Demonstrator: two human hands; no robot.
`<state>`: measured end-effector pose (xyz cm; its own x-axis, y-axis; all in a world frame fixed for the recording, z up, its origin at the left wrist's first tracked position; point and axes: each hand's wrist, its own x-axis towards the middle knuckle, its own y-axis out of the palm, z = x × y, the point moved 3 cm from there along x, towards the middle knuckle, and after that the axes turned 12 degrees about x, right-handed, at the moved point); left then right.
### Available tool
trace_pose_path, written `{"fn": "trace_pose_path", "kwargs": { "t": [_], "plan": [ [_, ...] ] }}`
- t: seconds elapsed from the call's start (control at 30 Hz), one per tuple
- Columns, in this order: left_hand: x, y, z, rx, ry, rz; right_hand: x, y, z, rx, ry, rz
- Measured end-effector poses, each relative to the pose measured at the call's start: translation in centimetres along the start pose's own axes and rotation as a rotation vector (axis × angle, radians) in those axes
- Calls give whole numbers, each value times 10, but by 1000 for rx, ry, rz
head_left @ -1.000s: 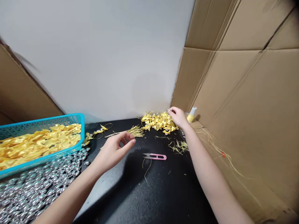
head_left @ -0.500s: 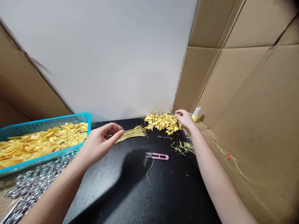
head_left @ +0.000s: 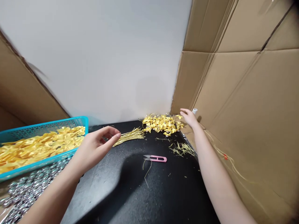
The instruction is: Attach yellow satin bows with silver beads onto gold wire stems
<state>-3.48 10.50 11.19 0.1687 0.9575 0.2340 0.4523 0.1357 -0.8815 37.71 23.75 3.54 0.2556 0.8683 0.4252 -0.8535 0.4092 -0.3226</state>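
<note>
My left hand [head_left: 98, 144] hovers at the near end of a bundle of gold twist ties [head_left: 132, 136]. Its fingers are loosely curled, the thumb close to the fingertips, and nothing shows between them. At the right end of a heap of yellow ribbon bows with beads [head_left: 161, 123], my right hand [head_left: 189, 117] is held with its fingers stretched out and apart. One yellow bow [head_left: 179, 117] lies just by those fingertips. Pink thread snips [head_left: 155, 158] rest on the black tabletop [head_left: 149, 199], between my forearms.
At left stands a blue plastic basket [head_left: 87, 124] of yellow ribbon bows [head_left: 44, 141]. Silvery beads [head_left: 28, 189] are spread in front of it. Cut tie ends [head_left: 182, 149] lie by my right forearm. A white spool [head_left: 194, 110] stands behind my right hand. Cardboard walls [head_left: 243, 81] rise at both sides.
My right hand has shifted slightly right, away from the heap, and its fingers have straightened; a bow now shows beside them. My left hand has hardly moved. The view has turned slightly.
</note>
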Motion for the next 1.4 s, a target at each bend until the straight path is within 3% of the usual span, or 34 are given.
{"fn": "trace_pose_path", "kwargs": {
  "t": [0.2, 0.37, 0.57, 0.73, 0.83, 0.9, 0.97, 1.03, 1.17, 1.3, 1.4],
  "plan": [
    [0, 3, 0, 16, 14, -11, 2, 13, -17, -30, 67, 19],
    [1, 4, -1, 12, 19, -17, -2, 25, -24, -52, 135, 111],
    [-1, -4, -2, -2, -2, -41, -10, 25, -18, -61, 170, 195],
    [-6, -36, 8, 1, -63, -168, -5, 2, 13, -80, 102, 52],
    [-9, -51, 14, 33, -62, -171, -8, -12, 55, -61, 2, -5],
    [-12, -50, 17, 75, -29, -143, -22, -12, 88, -24, -70, 18],
    [-19, -37, 18, 109, 40, -109, -47, 1, 118, 81, -170, 101],
    [-33, -10, 17, 108, 147, 9, -83, 22, 134, 112, -241, 230],
    [-79, 57, 11, 165, 305, 166, -162, 72, 124, -160, -364, 714],
    [-116, 101, -4, 161, 599, 292, -208, 83, 104, -211, -358, 766],
    [-124, 113, -5, 151, 647, 330, -234, 84, 107, -169, -438, 860]
  ]
}}
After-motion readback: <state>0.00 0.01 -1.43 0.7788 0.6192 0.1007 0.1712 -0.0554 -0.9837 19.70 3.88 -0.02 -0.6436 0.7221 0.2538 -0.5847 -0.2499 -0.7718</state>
